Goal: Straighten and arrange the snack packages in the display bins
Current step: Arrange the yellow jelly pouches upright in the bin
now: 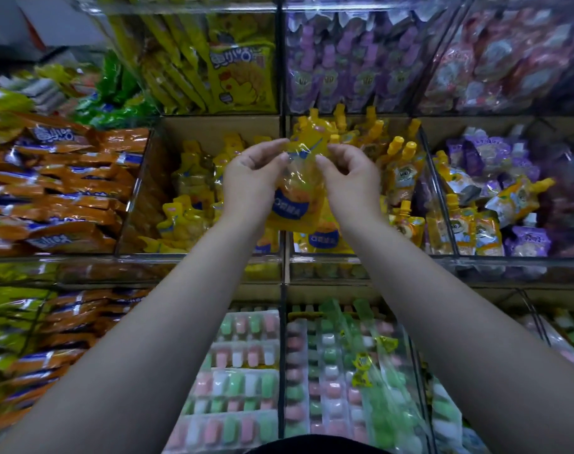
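Your left hand and right hand are both raised in the middle row of the display, holding one yellow pouch between them. Each hand pinches the crinkled clear top of the pouch with thumb and curled fingers, left hand on its left side, right hand on its right. The pouch hangs upright from your fingers, blue label facing you, over the divider between two bins.

The left bin holds more yellow pouches lying loosely, some tipped over. The right bin holds yellow pouches with capped spouts, standing mostly upright. The pouch seems to hang clear of the ones beneath it, though your wrists hide its lower edge.

To the left lie stacked orange packets. Farther off sit yellow chicken-print packets and purple pouches. Near you, below your forearms, are trays of pink and green candies.
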A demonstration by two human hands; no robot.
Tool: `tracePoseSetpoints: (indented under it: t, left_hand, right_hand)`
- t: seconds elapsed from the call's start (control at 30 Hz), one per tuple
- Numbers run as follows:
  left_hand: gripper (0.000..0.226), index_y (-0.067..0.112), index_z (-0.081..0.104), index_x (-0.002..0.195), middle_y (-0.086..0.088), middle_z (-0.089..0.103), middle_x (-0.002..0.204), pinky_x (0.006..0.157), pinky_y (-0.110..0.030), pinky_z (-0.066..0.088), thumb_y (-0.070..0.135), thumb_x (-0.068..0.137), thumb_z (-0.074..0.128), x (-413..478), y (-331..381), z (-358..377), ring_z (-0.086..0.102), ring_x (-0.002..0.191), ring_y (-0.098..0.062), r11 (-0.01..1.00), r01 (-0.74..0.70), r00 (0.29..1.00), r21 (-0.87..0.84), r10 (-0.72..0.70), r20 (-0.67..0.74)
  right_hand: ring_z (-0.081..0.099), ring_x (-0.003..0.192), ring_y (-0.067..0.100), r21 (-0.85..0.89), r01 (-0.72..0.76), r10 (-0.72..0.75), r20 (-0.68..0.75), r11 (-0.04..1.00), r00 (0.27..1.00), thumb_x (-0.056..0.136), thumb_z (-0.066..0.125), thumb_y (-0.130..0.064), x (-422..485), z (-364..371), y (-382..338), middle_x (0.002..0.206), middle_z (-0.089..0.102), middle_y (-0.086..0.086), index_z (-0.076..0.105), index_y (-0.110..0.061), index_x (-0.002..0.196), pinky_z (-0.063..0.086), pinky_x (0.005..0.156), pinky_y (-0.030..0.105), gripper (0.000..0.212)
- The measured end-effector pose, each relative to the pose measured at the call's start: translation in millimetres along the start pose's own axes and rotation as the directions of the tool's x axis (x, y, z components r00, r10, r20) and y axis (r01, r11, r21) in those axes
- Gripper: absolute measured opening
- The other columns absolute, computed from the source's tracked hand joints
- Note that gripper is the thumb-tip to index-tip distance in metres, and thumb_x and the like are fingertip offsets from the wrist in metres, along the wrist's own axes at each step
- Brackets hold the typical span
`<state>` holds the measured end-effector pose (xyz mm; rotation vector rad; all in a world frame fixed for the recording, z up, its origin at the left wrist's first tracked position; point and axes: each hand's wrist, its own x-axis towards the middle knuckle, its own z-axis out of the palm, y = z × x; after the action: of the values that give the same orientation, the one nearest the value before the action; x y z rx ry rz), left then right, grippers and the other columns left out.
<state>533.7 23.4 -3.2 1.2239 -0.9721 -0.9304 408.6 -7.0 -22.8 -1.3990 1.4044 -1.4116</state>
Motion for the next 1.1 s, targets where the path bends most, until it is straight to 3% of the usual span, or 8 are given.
tracePoseSetpoints:
  t: [0.13, 0.4, 0.5, 0.67, 0.8, 0.9, 1.0, 1.1]
  left_hand:
    - [0.02, 0.027, 0.073, 0.103, 0.011, 0.075, 0.088, 0.079, -0.026, 0.059, 0.011, 0.094, 0.064, 12, 1, -28, 0.071, 0.085, -0.005, 0.999, -0.01, 1.0, 0.033, 0.011, -0.023]
    - [0.019, 0.025, 0.072, 0.105, 0.006, 0.073, 0.093, 0.073, -0.015, 0.056, 0.012, 0.095, 0.062, 30, -10, -67, 0.067, 0.079, 0.004, 0.999, 0.01, 0.999, 0.043, -0.008, -0.035]
    - [0.019, 0.024, 0.072, 0.106, 0.006, 0.072, 0.09, 0.07, -0.015, 0.054, 0.011, 0.095, 0.062, 36, -23, -73, 0.067, 0.077, 0.003, 0.997, 0.057, 0.998, 0.044, -0.056, -0.024]
    - [0.019, 0.022, 0.07, 0.106, 0.005, 0.072, 0.086, 0.081, -0.035, 0.06, 0.009, 0.095, 0.062, 42, -44, -76, 0.069, 0.08, -0.007, 0.989, 0.138, 0.99, 0.059, -0.139, 0.017]
    - [0.021, 0.02, 0.068, 0.111, 0.001, 0.072, 0.091, 0.077, -0.031, 0.059, 0.008, 0.096, 0.06, 46, -55, -79, 0.069, 0.078, -0.006, 0.981, 0.178, 0.983, 0.077, -0.18, 0.029]
    - [0.022, 0.022, 0.068, 0.11, 0.0, 0.072, 0.095, 0.062, -0.022, 0.056, 0.008, 0.096, 0.06, 49, -60, -80, 0.068, 0.074, -0.003, 0.972, 0.204, 0.977, 0.116, -0.209, 0.037]
    - [0.023, 0.026, 0.067, 0.104, -0.002, 0.072, 0.094, 0.055, -0.021, 0.05, 0.006, 0.096, 0.058, 50, -67, -80, 0.067, 0.074, -0.006, 0.957, 0.25, 0.965, 0.15, -0.258, 0.04]
    - [0.025, 0.028, 0.065, 0.1, -0.003, 0.071, 0.1, 0.052, -0.021, 0.048, 0.004, 0.098, 0.055, 52, -73, -81, 0.067, 0.073, -0.006, 0.925, 0.317, 0.941, 0.209, -0.335, 0.056]
  right_hand:
    - [0.063, 0.105, 0.011, -0.024, -0.003, 0.005, 0.068, 1.0, 0.998, 0.096, 0.063, -0.024, 2, 26, -4, 0.112, 0.067, -0.003, 0.064, -0.014, 0.123, 0.055, 0.092, 0.031, 0.029]
    - [0.059, 0.1, 0.007, -0.207, 0.061, -0.03, 0.149, 0.976, 0.988, 0.096, 0.063, -0.024, 5, 65, 0, 0.105, 0.062, -0.008, 0.064, -0.012, 0.124, 0.045, 0.078, 0.012, 0.03]
    - [0.059, 0.103, 0.008, -0.266, 0.082, -0.04, 0.16, 0.96, 0.986, 0.095, 0.064, -0.022, 7, 74, 4, 0.111, 0.065, -0.003, 0.063, -0.011, 0.124, 0.049, 0.085, 0.019, 0.03]
    - [0.057, 0.112, 0.009, -0.306, 0.08, -0.034, 0.152, 0.949, 0.988, 0.095, 0.063, -0.014, 5, 82, 12, 0.12, 0.063, -0.003, 0.059, -0.015, 0.125, 0.047, 0.087, 0.017, 0.031]
    - [0.057, 0.114, 0.01, -0.363, 0.119, -0.062, 0.165, 0.924, 0.984, 0.092, 0.067, -0.011, 6, 85, 15, 0.124, 0.063, -0.001, 0.055, -0.015, 0.132, 0.05, 0.098, 0.028, 0.042]
    - [0.059, 0.115, 0.013, -0.376, 0.148, -0.082, 0.186, 0.915, 0.979, 0.089, 0.069, -0.009, 7, 87, 17, 0.123, 0.064, 0.001, 0.052, -0.015, 0.137, 0.051, 0.098, 0.029, 0.051]
    - [0.058, 0.112, 0.015, -0.477, 0.223, -0.121, 0.235, 0.85, 0.964, 0.09, 0.068, -0.011, 9, 88, 22, 0.119, 0.063, 0.001, 0.059, -0.015, 0.13, 0.05, 0.099, 0.036, 0.041]
    - [0.054, 0.115, 0.018, -0.547, 0.291, -0.151, 0.286, 0.785, 0.946, 0.091, 0.066, -0.013, 9, 86, 24, 0.119, 0.061, 0.002, 0.065, -0.015, 0.122, 0.046, 0.101, 0.032, 0.031]
